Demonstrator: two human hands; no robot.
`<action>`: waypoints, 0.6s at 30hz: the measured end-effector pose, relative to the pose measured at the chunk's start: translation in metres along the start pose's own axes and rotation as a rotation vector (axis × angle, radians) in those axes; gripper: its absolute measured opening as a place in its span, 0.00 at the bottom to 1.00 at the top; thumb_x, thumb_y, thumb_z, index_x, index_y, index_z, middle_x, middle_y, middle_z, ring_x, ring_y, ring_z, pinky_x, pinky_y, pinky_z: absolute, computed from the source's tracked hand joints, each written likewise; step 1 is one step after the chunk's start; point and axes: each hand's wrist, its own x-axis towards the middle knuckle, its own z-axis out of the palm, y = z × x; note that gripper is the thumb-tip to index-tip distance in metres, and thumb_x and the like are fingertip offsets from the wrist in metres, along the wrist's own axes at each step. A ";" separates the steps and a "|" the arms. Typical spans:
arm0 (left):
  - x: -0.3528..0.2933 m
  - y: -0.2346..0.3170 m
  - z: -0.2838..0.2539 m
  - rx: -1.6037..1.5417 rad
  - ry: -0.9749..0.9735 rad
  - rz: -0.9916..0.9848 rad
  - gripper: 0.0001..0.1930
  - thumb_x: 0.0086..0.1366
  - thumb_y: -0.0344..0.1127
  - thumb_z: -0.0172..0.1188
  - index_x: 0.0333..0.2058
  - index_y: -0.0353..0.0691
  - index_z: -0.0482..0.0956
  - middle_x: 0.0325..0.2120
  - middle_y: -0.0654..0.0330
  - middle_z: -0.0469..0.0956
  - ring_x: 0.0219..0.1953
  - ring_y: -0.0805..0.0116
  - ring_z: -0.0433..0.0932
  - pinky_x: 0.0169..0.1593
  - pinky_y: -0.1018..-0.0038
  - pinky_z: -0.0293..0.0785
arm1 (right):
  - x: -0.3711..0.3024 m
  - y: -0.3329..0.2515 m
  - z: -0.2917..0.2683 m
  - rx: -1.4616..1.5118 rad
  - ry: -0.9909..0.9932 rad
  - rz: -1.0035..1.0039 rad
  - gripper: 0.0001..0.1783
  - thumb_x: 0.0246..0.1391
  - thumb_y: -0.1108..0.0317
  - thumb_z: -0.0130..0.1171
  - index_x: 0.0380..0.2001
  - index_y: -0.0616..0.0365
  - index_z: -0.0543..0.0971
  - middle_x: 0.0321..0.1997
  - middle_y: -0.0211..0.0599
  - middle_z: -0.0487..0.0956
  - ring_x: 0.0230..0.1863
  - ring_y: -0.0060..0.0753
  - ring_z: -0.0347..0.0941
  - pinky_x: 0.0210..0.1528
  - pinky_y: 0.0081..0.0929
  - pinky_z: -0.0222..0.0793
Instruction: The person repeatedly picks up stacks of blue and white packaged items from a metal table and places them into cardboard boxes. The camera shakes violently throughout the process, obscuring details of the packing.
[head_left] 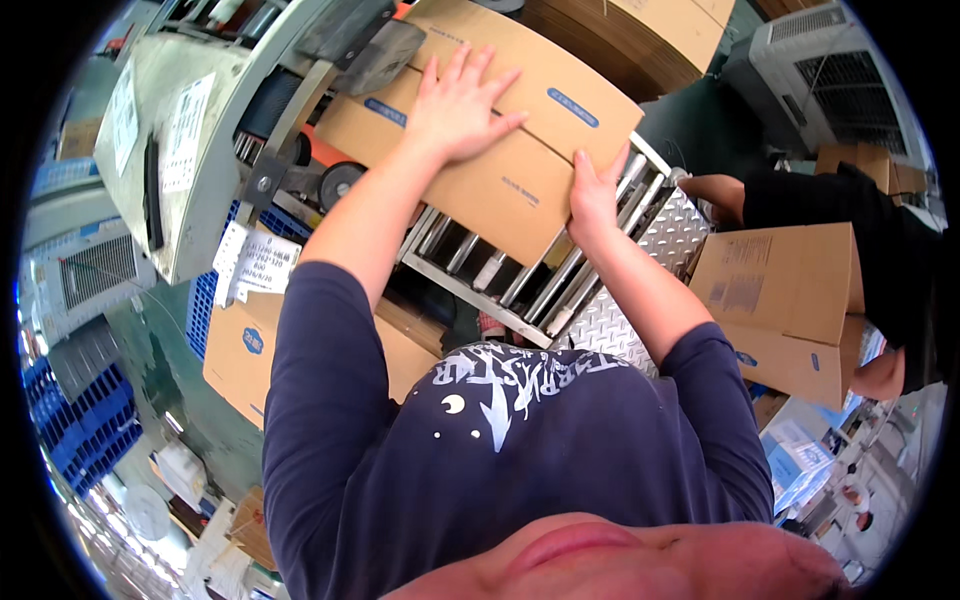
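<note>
A closed brown cardboard box (pixel 510 190) with blue oval marks lies on a metal roller conveyor (pixel 480 255) in front of me. My left hand (pixel 455 118) rests flat on the box's top, fingers spread, near the seam between its flaps. At the right edge of the same box is my right hand (pixel 594 200). Its thumb lies over the top and its fingers run along the side, so the edge sits between them. The far side of the box is partly cut off by the frame.
Machine parts with a black roller (pixel 342 185) flank the box's left. A diamond-plate metal surface (pixel 675 235) adjoins the conveyor's right. Beyond it, a person in black (pixel 825 215) handles an open carton (pixel 775 290). Flat cardboard (pixel 245 345) with a paper tag stands at my left.
</note>
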 end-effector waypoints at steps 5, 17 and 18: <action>-0.001 -0.035 0.006 -0.192 -0.030 -0.272 0.30 0.61 0.60 0.42 0.59 0.55 0.60 0.63 0.54 0.49 0.66 0.54 0.45 0.66 0.58 0.40 | 0.018 -0.008 0.054 -0.281 -0.095 -0.149 0.44 0.56 0.70 0.50 0.65 0.46 0.33 0.63 0.45 0.54 0.61 0.39 0.54 0.59 0.34 0.55; -0.398 0.069 0.064 -0.241 -0.676 -0.208 0.45 0.42 0.50 0.67 0.60 0.50 0.57 0.63 0.50 0.46 0.66 0.49 0.40 0.61 0.41 0.40 | -0.162 0.187 -0.301 -1.478 -0.532 0.552 0.25 0.54 0.48 0.47 0.40 0.61 0.75 0.37 0.52 0.78 0.42 0.52 0.74 0.45 0.42 0.68; -0.416 0.075 0.061 -0.210 -0.754 -0.213 0.47 0.41 0.51 0.68 0.61 0.51 0.55 0.63 0.50 0.44 0.66 0.49 0.39 0.61 0.40 0.40 | -0.202 0.218 -0.370 -1.601 -0.729 0.627 0.26 0.52 0.50 0.49 0.45 0.60 0.73 0.43 0.55 0.76 0.47 0.54 0.72 0.50 0.43 0.66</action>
